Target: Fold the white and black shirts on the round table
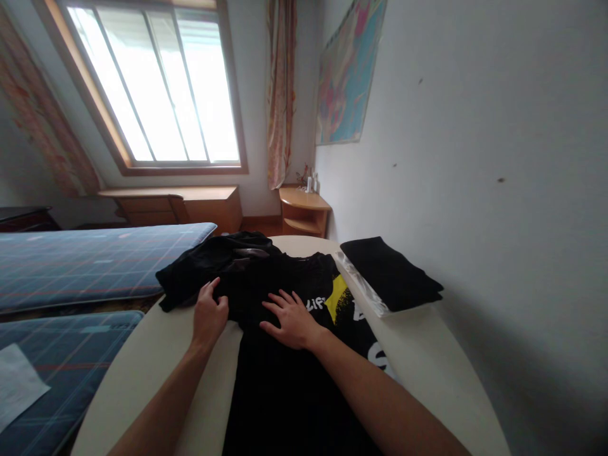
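A black T-shirt with white lettering and a yellow patch lies spread on the round table, its neckline toward the far side. My left hand is at its left sleeve, with finger and thumb closed on the cloth edge. Flat on the shirt's chest rests my right hand, fingers spread, just left of the white letters. Behind my left hand, a crumpled heap of black clothing touches the shirt. To the right, a folded black garment lies on a flat white, shiny package.
The cream tabletop has a curved edge beside the white wall. Left of it are two plaid mattresses, the nearer with a white paper on it. A wooden corner shelf and a desk stand beyond.
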The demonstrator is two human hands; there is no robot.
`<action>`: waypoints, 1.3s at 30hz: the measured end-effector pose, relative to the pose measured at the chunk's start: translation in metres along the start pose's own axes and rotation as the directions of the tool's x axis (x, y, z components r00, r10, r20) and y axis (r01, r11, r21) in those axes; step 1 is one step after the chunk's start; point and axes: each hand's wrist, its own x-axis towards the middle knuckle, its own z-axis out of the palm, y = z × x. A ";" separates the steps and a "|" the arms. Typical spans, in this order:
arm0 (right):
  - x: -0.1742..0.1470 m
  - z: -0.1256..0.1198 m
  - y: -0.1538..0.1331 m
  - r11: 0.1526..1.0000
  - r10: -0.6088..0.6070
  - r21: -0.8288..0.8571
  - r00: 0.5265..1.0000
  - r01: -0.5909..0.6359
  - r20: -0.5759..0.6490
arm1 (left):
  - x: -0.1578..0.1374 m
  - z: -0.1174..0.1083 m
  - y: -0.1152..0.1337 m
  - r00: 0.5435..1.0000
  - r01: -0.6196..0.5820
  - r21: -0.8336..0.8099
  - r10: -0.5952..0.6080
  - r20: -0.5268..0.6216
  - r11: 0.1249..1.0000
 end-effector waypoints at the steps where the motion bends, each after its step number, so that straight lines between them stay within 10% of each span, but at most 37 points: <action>1: 0.002 0.000 0.000 1.000 0.003 -0.006 1.000 -0.003 -0.007 | -0.003 0.000 0.003 0.999 -0.040 0.011 0.040 -0.023 0.999; 15: 0.097 0.004 0.020 0.984 0.074 0.161 0.996 -0.081 0.048 | -0.037 -0.001 0.035 0.935 -0.354 0.173 0.344 0.088 0.919; 27: 0.129 -0.026 0.050 0.857 0.279 0.436 0.959 -0.274 0.055 | -0.049 0.006 0.038 0.664 -0.647 -0.087 0.615 0.425 0.758; 29: 0.128 -0.025 0.050 0.853 0.280 0.440 0.958 -0.279 0.064 | -0.047 0.003 0.039 0.677 -0.601 -0.118 0.583 0.450 0.790; 34: 0.130 -0.017 0.045 0.856 0.327 0.419 0.945 -0.303 0.017 | -0.027 -0.008 0.024 0.898 -0.255 0.068 0.211 0.387 0.964; 39: 0.135 -0.009 0.042 0.847 0.391 0.406 0.920 -0.344 -0.035 | -0.014 -0.020 0.002 0.816 -0.170 0.112 0.076 0.573 0.979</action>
